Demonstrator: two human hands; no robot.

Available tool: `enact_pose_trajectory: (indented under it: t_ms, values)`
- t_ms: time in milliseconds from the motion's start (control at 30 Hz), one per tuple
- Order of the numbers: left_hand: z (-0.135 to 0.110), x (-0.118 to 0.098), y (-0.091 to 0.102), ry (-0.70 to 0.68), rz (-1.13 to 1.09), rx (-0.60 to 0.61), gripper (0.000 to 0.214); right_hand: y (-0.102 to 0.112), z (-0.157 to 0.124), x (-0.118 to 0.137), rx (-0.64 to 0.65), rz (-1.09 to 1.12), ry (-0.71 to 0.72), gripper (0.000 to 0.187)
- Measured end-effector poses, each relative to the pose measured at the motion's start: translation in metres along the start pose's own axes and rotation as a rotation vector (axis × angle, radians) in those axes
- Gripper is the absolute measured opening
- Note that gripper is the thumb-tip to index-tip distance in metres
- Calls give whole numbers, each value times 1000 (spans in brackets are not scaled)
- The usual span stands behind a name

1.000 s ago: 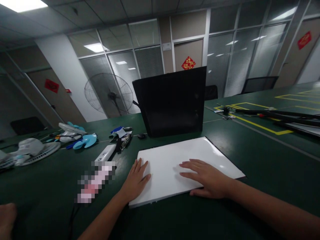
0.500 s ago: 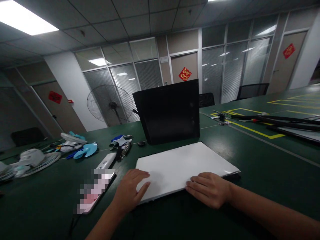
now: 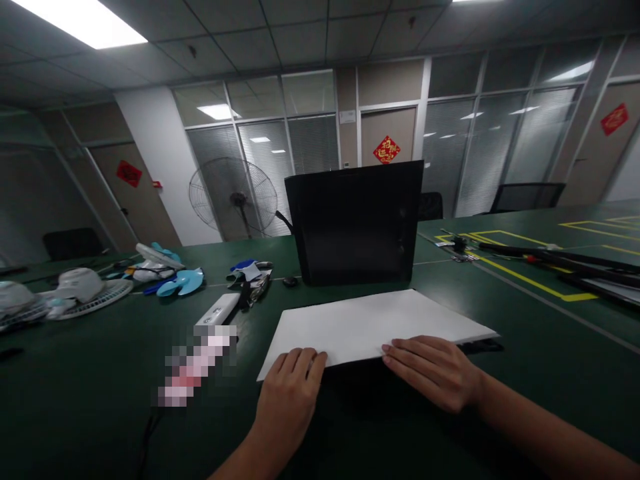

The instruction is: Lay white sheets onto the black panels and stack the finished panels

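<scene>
A thin white sheet [image 3: 360, 327] lies over a darker layer [image 3: 483, 347] that shows at its right corner. Its near edge looks raised, with shadow below. My left hand [image 3: 290, 390] is closed on the near edge toward the left corner, fingers on top and thumb along the edge. At the middle of the same edge, my right hand [image 3: 433, 370] holds on with long fingers laid over the top; its thumb is hidden. Just behind the sheet stands a large black panel [image 3: 355, 227], upright and leaning slightly.
On the left of the green table [image 3: 500, 420] are a pixelated pinkish object [image 3: 200, 367], a white elongated device [image 3: 219, 309], a small dark object [image 3: 290, 281], blue fan blades [image 3: 181, 283] and white fan parts [image 3: 80, 287]. Long black strips [image 3: 555, 255] lie at right.
My left hand has moved right along the near edge, from fingers apart to closed on it. The sheet's near edge has risen. The whole view has turned slightly left.
</scene>
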State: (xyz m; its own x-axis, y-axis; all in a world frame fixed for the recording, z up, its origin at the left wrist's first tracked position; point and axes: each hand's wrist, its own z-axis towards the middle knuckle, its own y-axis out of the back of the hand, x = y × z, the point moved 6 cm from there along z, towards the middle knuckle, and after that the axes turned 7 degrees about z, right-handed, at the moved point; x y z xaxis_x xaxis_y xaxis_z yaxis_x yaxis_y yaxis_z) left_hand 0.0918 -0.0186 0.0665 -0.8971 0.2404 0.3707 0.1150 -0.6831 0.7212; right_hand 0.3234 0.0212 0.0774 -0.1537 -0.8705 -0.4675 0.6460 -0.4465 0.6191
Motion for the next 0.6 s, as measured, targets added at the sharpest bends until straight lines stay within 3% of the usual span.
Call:
enact_pose_trajectory:
  t_ms: [133, 333, 500, 600]
  values:
    - [-5, 6, -1, -50, -63, -148, 22, -9, -7, 1, -19, 26, -51, 27]
    - [-3, 7, 0, -107, -50, -292, 18, -12, -7, -5, -15, 49, -179, 21]
    - [-5, 11, 25, -205, -93, -471, 20, 7, 4, -10, 25, -21, -269, 21]
    - [-19, 18, 49, -274, -160, -644, 20, 36, 1, -4, 41, -83, -344, 24]
